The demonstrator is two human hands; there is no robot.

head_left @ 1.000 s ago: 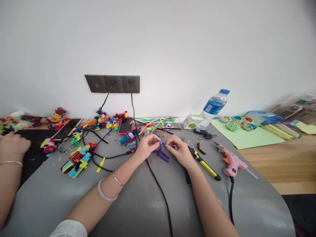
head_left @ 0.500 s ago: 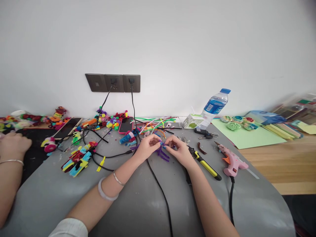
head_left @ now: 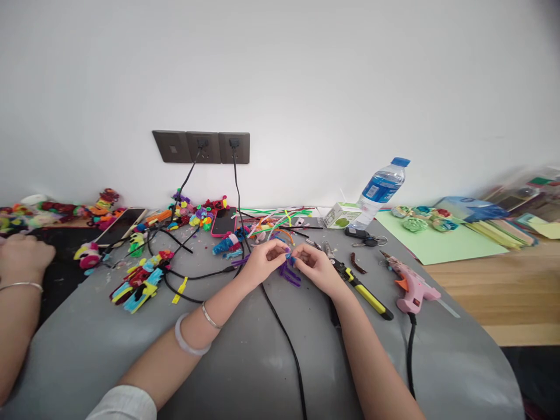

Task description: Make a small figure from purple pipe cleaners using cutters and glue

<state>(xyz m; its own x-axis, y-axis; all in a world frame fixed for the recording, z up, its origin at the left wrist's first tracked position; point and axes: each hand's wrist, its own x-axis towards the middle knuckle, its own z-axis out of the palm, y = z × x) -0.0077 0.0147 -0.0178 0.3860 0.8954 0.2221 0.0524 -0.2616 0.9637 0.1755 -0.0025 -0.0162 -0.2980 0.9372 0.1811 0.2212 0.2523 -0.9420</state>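
My left hand (head_left: 268, 261) and my right hand (head_left: 315, 265) meet over the middle of the grey table (head_left: 236, 361). Both are closed, thumb against fingers, pinching a purple pipe cleaner between them; the exact grip is partly hidden by the fingertips. Several purple pipe cleaners (head_left: 289, 276) lie just beneath and in front of my fingers. More purple ends show left of my left hand. Right beside my right hand lie yellow-and-black pliers (head_left: 366, 294).
A pink glue gun (head_left: 415, 289) with a black cord lies at right. Behind stand a leaning water bottle (head_left: 381, 189) and a small carton (head_left: 342, 214). Black cables (head_left: 284, 332) cross the table. Colourful pipe-cleaner figures (head_left: 142, 280) lie at left, near another person's arm (head_left: 21, 297).
My fingertips have drawn closer together over the purple pipe cleaner, and my right hand has tilted slightly. Other things stay in place.
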